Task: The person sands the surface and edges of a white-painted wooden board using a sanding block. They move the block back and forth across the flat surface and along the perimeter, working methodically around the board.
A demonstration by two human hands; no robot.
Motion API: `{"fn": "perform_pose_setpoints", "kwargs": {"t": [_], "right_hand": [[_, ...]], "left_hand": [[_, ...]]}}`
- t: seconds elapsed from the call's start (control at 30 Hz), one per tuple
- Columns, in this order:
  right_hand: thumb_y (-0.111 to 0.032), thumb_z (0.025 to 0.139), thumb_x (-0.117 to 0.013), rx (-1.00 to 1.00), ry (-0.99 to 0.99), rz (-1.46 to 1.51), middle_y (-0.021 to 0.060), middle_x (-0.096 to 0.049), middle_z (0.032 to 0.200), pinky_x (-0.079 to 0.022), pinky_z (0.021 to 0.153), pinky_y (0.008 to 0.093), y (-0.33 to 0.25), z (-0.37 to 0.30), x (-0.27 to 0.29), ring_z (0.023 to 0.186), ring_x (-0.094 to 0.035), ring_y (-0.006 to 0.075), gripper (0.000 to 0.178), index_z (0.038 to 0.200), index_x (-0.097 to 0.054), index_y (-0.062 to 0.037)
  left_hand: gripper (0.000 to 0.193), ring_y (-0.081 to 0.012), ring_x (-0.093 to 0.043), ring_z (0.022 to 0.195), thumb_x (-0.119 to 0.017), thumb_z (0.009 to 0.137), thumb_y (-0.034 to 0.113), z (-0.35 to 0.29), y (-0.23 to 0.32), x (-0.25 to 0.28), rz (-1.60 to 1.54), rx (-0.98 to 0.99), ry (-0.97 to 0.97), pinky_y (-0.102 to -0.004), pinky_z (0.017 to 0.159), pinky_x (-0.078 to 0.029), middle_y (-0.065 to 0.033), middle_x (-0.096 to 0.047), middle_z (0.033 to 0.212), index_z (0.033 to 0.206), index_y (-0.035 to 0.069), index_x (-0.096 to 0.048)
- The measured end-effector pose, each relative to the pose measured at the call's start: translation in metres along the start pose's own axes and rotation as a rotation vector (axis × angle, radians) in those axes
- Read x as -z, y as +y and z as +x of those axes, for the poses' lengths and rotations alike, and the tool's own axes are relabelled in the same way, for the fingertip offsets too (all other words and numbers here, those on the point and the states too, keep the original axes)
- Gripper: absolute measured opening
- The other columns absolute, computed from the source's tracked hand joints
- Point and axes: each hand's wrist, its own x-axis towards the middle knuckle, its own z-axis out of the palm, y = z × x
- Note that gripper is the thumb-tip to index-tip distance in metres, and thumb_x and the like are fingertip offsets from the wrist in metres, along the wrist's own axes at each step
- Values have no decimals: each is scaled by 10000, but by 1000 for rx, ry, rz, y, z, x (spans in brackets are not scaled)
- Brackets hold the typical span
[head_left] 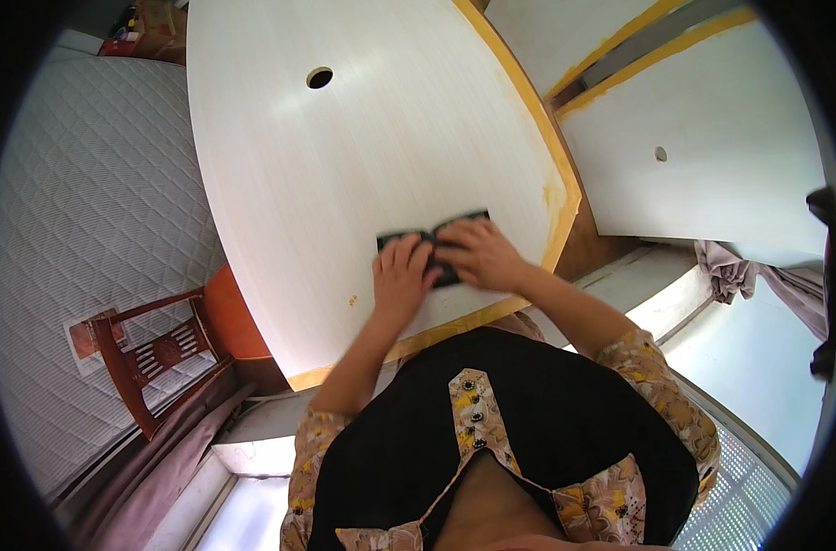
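Across the near part of the white panel [308, 193] lies a thin black sheet [448, 274], creased or raised near its middle; its exact kind I cannot tell. My left hand [402, 275] covers its left half, with bent fingers holding it at the inner edge. From the right my right hand [480, 257] grips the other half, its fingers close to the left hand's. The hands are slightly blurred. Yellow strips run along the panel's near and right edges, and a round dark hole [320, 78] pierces it farther off.
At the left are a quilted mattress [106, 174] and a reddish-brown wooden chair [152, 354]. Another white panel [703, 138] with yellow edging and a small hole leans at the right. Mauve curtains [744, 277] hang by the windows behind.
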Motion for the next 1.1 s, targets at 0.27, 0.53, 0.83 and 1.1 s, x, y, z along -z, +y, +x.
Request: {"fn": "perform_pose_setpoints", "kwargs": {"t": [0.27,0.53,0.83,1.1], "right_hand": [[-148,913,-677,-131,229,-119,-8,-598,1412,-371,1122,440,127,125,22,1359,-493,227,387,1279,-720,-265],[-195,872,-697,-88,152,-71,-9,-597,1363,-365,1098,494,97,58,17,1342,-490,259,360,1216,-728,-296],[-165,844,-694,6,71,-11,7,-604,1355,-376,1106,446,57,-18,26,1341,-509,243,355,1187,-725,-252],[-154,894,-665,-168,236,-38,-21,-601,1420,-358,1136,420,181,118,47,1376,-481,221,337,1194,-745,-284]], "left_hand": [[511,-313,-501,1307,-813,850,257,175,-65,-33,66,74,118,-506,1081,-389,-57,-570,1391,1331,183,-659],[447,-343,-475,1311,-805,857,234,115,-27,-30,-68,84,28,-524,1102,-353,-68,-562,1373,1274,178,-655],[581,-356,-474,1340,-829,825,229,39,40,-30,-43,60,-76,-521,1108,-352,-103,-536,1420,1347,122,-595],[511,-341,-452,1355,-777,905,270,213,-36,-59,63,123,58,-520,1115,-365,-84,-529,1430,1378,168,-614]]}}
